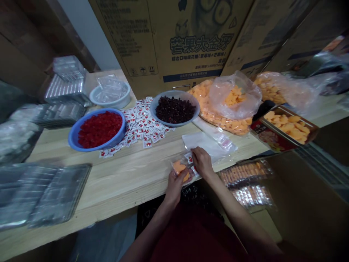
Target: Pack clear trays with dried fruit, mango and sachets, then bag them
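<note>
Gripping the clear packet point(180, 168) of orange pieces, my left hand point(175, 185) had its thumb over the front, right by the table's point(141, 165) near edge! Up came no gap to speak of: my right hand point(202, 163), fingers bunched nearly closed, was at the packet's far end, beside a printed sachet point(188, 157), though whether it pinched the film I couldn't tell. Just beyond lay flat clear bags point(195, 140), with a blue bowl point(73, 142) of red pieces off left.
</note>
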`<action>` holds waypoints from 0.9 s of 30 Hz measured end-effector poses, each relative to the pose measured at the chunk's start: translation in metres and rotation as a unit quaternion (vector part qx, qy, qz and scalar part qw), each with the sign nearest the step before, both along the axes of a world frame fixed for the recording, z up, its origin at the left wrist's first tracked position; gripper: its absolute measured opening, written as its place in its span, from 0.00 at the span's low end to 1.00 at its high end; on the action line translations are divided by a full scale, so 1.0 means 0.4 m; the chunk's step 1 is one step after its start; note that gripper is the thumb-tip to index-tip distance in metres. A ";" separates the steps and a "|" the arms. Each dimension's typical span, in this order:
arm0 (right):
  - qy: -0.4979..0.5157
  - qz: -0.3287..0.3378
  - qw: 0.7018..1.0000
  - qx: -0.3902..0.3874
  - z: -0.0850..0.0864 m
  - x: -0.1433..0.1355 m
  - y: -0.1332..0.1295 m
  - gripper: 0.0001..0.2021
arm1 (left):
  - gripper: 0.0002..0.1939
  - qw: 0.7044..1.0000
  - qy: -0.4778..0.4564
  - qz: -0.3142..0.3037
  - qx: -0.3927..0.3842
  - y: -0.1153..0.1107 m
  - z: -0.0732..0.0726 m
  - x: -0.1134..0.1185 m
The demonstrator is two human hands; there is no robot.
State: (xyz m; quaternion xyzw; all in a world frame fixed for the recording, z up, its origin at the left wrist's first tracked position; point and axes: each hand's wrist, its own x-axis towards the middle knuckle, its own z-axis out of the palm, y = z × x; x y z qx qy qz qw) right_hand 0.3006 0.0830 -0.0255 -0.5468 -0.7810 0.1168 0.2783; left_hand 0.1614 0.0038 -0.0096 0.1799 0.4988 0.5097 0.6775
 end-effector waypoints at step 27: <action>0.118 -0.026 0.989 -0.089 0.072 -0.008 -0.129 0.10 | 0.24 0.974 -0.103 -0.185 0.081 -0.025 0.027 -0.078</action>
